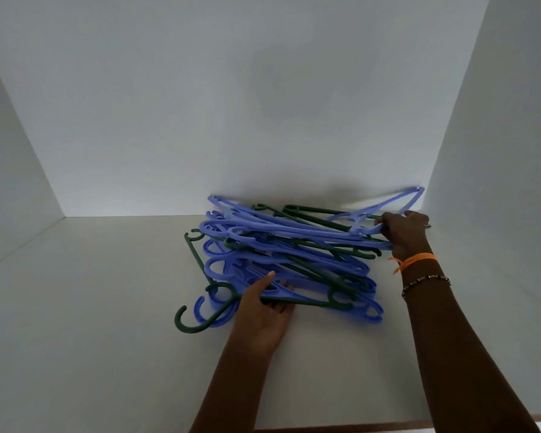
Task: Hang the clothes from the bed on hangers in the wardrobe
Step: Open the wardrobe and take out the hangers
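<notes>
A tangled heap of several blue and dark green plastic hangers [281,254] lies on a white wardrobe shelf [91,307], pushed toward the back right corner. My left hand [263,310] is at the heap's near edge, palm up, fingers under a green hanger [297,302] and thumb over it. My right hand [403,234] grips the ends of blue hangers at the heap's far right side, fingers curled round them. No clothes are in view.
The shelf is boxed in by a white back wall [231,120], a left side panel [7,182] and a right side panel [497,151]. The shelf's front edge [356,425] runs along the bottom. Orange and beaded bands circle my right wrist.
</notes>
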`<state>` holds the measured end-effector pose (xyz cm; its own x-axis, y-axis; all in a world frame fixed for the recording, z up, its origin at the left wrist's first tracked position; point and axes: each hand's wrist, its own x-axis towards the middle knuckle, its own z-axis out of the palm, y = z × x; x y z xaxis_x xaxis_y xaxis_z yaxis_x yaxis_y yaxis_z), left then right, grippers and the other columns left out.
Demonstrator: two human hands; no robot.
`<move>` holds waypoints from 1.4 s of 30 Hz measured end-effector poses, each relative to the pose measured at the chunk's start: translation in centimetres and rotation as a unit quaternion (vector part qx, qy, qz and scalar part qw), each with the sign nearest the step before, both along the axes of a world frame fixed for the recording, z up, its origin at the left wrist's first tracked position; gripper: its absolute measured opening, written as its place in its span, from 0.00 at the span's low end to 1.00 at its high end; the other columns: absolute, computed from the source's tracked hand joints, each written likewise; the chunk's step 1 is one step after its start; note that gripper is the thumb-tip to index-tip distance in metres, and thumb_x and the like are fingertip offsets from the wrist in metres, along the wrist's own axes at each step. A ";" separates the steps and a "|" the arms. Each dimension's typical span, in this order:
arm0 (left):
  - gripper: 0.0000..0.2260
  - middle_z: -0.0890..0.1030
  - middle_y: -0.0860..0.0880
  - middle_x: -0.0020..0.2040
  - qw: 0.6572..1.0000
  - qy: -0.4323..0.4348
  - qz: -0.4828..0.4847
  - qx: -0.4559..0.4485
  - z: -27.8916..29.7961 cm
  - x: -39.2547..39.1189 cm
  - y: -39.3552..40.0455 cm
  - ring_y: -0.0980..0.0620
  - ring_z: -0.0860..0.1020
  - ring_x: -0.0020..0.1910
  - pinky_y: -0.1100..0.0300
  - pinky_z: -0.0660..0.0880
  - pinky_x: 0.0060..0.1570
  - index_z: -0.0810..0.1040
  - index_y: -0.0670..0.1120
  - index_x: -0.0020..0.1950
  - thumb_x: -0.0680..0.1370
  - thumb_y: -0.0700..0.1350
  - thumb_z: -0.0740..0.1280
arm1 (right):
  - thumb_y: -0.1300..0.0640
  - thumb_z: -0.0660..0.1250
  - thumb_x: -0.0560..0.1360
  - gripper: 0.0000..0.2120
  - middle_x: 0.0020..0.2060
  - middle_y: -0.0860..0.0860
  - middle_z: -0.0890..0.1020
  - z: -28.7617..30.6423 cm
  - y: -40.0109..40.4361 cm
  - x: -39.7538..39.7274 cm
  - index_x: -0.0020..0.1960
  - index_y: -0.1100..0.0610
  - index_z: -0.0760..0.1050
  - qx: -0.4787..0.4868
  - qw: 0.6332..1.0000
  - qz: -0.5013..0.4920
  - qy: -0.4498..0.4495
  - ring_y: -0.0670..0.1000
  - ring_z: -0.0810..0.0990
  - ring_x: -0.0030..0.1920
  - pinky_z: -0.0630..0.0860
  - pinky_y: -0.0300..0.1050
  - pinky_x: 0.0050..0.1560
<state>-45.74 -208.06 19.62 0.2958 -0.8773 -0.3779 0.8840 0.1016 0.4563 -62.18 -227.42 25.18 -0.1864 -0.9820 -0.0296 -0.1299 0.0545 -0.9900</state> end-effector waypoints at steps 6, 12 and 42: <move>0.05 0.77 0.40 0.45 0.999 0.037 0.007 0.019 -0.2 0.2 -0.4 0.44 0.76 0.46 0.53 0.74 0.53 0.75 0.39 0.51 0.76 0.35 0.64 | 0.75 0.59 0.75 0.24 0.43 0.60 0.76 4.2 1.9 1.1 0.69 0.65 0.60 -0.098 0.977 0.104 -0.161 0.52 0.79 0.36 0.79 0.37 0.38; 0.03 0.79 0.41 0.42 0.998 0.060 0.001 0.008 -0.3 0.7 -0.2 0.47 0.78 0.44 0.55 0.75 0.52 0.77 0.38 0.47 0.74 0.34 0.66 | 0.75 0.59 0.73 0.20 0.49 0.53 0.79 6.6 5.2 4.2 0.60 0.57 0.70 -0.265 0.938 0.205 0.094 0.48 0.80 0.36 0.72 0.31 0.33; 0.17 0.84 0.45 0.48 0.992 -0.002 0.004 -0.126 -0.3 2.0 -1.9 0.50 0.83 0.44 0.59 0.81 0.36 0.77 0.45 0.60 0.70 0.39 0.68 | 0.70 0.62 0.72 0.19 0.61 0.57 0.76 1.6 -0.1 1.0 0.60 0.58 0.76 -0.093 0.792 0.282 0.533 0.55 0.75 0.59 0.71 0.44 0.57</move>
<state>-43.71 -209.97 19.30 0.3049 -0.9411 -0.1464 0.8811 0.2204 0.4184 -61.23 -227.47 26.79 0.4628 -0.8865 0.0045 -0.8489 -0.4446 -0.2859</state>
